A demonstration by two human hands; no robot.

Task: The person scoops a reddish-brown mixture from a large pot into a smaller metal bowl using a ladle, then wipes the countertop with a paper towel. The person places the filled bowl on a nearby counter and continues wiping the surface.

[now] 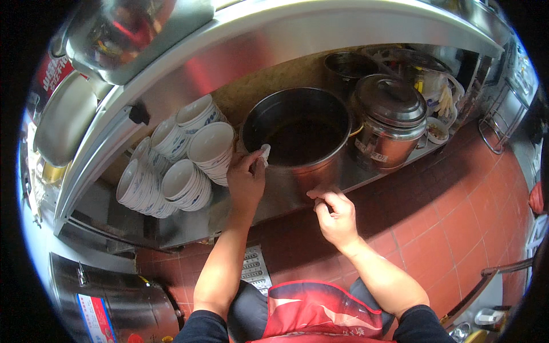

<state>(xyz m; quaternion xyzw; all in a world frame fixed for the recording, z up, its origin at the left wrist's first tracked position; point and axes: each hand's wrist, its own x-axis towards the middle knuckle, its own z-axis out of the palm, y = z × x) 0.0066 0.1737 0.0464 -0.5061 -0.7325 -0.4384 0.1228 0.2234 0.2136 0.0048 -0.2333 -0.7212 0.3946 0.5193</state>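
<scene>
My left hand (246, 182) pinches a small white wad, perhaps tissue or cloth (265, 154), at the near left rim of a large open metal pot (315, 160). The pot stands on a low metal shelf (279, 197), its inside dark, so its contents are unclear. In front of the pot's near side, my right hand (336, 216) has its fingers curled in, and nothing shows in them. Left of my left hand are several stacks of white bowls with blue patterns (186, 182), tilted on the shelf.
Right of the pot stands a lidded metal container (386, 137) bearing a written label. Beyond it are a small bowl of food (436, 130) and pale gloves (446, 100). A steel counter edge (274, 51) overhangs the shelf. A steel drum (124, 296) stands at lower left on red floor tiles (433, 248).
</scene>
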